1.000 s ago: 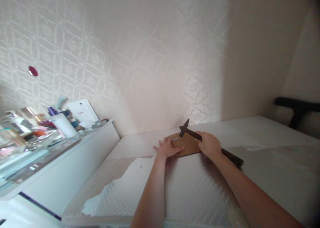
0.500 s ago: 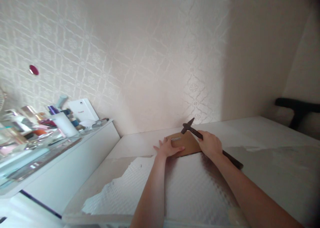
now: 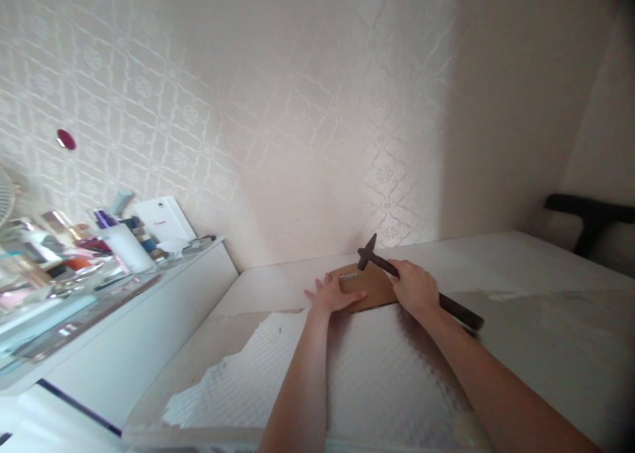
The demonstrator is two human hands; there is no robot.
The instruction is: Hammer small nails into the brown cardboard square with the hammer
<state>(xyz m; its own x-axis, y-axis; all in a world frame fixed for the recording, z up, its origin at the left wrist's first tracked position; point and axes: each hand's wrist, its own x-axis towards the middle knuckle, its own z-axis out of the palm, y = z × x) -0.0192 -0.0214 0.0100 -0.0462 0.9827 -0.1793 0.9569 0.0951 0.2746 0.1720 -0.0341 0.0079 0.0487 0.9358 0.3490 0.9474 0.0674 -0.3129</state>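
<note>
A small brown wooden board [image 3: 371, 284] lies on the white table [image 3: 520, 268] close to the wall. My left hand [image 3: 333, 295] rests on the board's near left corner with its fingers spread, next to a small pale metal piece [image 3: 348, 276] on the board. My right hand [image 3: 415, 288] is closed round the dark handle of a hammer [image 3: 377, 261]. The hammer's head hangs a little above the board's far edge, and the handle's end sticks out behind my wrist.
Textured white plastic sheet [image 3: 367, 380] covers the near part of the table. A white shelf [image 3: 99, 307] on the left is crowded with bottles, a white cup [image 3: 129, 247] and a white box [image 3: 166, 220]. A dark chair armrest [image 3: 590, 215] shows at the far right.
The hammer head dipped towards the board half a second ago and is now back up, tilted more upright. My left hand has stayed on the board.
</note>
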